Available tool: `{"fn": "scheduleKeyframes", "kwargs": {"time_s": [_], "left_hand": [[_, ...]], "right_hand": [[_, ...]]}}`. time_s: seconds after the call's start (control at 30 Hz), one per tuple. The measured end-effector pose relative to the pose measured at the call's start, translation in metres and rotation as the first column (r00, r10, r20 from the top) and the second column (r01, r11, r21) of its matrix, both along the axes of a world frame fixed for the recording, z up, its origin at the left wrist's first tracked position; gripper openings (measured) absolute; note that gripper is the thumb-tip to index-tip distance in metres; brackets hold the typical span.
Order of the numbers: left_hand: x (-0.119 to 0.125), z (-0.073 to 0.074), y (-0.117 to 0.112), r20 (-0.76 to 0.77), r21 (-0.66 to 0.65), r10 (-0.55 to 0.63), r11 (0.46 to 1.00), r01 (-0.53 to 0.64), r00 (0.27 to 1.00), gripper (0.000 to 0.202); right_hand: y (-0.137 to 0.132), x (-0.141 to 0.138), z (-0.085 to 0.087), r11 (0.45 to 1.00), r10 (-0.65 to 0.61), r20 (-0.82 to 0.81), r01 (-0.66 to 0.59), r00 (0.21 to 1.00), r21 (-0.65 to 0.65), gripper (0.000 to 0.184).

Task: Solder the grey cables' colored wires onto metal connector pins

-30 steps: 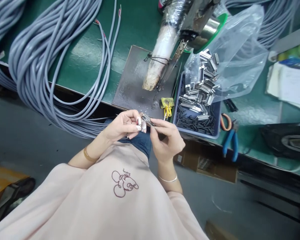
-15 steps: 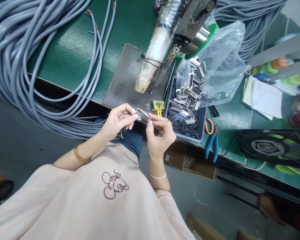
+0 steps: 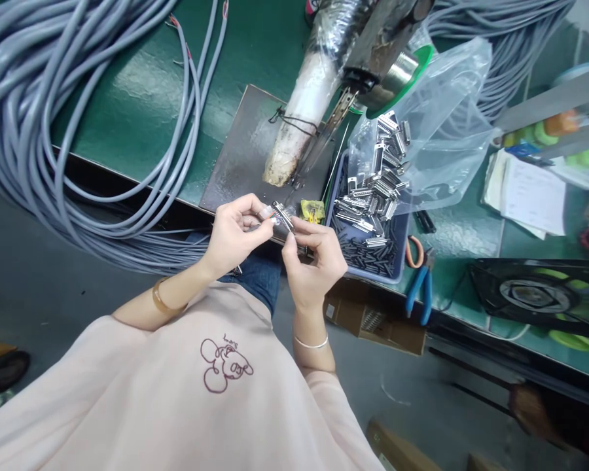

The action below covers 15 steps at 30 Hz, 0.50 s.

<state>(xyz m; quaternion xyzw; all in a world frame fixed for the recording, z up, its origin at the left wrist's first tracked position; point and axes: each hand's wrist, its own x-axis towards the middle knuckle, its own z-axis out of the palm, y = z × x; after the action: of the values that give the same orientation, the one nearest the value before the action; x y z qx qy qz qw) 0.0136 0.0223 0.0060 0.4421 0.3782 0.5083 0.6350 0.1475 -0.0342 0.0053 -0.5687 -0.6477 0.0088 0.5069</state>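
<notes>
Partly covered metal connector [image 3: 283, 214], right fingers [image 3: 310, 229] clamped on it, left fingers [image 3: 259, 235] pinching wires [image 3: 275, 214], barely discernible.

Bench [image 3: 255, 59] here green; cables [image 3: 24, 78] grey; connector [image 3: 283, 216] silvery; tray [image 3: 373, 274] blue, bits [image 3: 368, 256] black; top [image 3: 177, 412] pale pink, maroon line drawing [image 3: 226, 366].

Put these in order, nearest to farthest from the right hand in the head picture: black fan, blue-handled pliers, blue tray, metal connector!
1. Metal connector: at the right hand's fingertips.
2. Blue tray: just to the hand's right.
3. Blue-handled pliers: right of the tray.
4. Black fan: farther right, past the pliers.
</notes>
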Motion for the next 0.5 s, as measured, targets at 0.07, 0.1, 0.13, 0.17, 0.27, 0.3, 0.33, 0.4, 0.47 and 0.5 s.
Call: {"fn": "scheduleKeyframes", "kwargs": {"time_s": [0.07,0.1,0.13,0.17,0.27,0.3,0.33,0.4,0.47,0.5], "left_hand": [[0.001,0.004,0.003,-0.022,0.023,0.014,1.000,-0.013,1.000,0.019],[0.002,0.005,0.005,-0.032,0.025,0.014,1.000,-0.014,0.999,0.017],[0.002,0.007,0.006,-0.042,0.024,0.016,1.000,-0.015,0.999,0.016],[0.002,0.008,0.007,-0.055,0.022,0.019,1.000,-0.017,0.998,0.015],[0.003,0.009,0.009,-0.105,0.017,0.033,0.999,-0.031,0.994,0.013],[0.003,0.009,0.009,-0.117,0.018,0.039,0.999,-0.037,0.992,0.013],[0.003,0.008,0.009,-0.124,0.019,0.043,0.999,-0.041,0.991,0.013],[0.003,0.008,0.009,-0.127,0.027,0.050,0.999,-0.047,0.991,0.013],[0.004,0.008,0.009,-0.127,0.041,0.051,0.998,-0.046,0.991,0.013],[0.004,0.009,0.009,-0.130,0.049,0.050,0.998,-0.044,0.990,0.013]], "right_hand": [[0.003,0.001,0.001,1.000,-0.002,0.009,0.002,1.000,0.006,0.014],[0.004,0.001,0.002,1.000,-0.003,0.009,0.002,1.000,0.007,0.014],[0.005,0.001,0.002,1.000,-0.001,0.009,0.001,1.000,0.007,0.014],[0.006,0.002,0.002,1.000,0.000,0.007,0.000,1.000,0.008,0.015],[0.008,0.002,0.002,1.000,0.008,-0.001,-0.008,1.000,0.008,0.016],[0.009,0.002,0.002,1.000,0.008,-0.001,-0.008,1.000,0.006,0.015],[0.009,0.002,0.002,1.000,0.006,0.000,-0.006,1.000,0.005,0.015],[0.010,0.002,0.003,1.000,-0.002,0.006,0.002,1.000,0.006,0.015],[0.011,0.002,0.003,1.000,-0.003,0.013,0.003,1.000,0.015,0.015],[0.012,0.002,0.004,1.000,-0.002,0.017,0.001,1.000,0.021,0.015]]}}
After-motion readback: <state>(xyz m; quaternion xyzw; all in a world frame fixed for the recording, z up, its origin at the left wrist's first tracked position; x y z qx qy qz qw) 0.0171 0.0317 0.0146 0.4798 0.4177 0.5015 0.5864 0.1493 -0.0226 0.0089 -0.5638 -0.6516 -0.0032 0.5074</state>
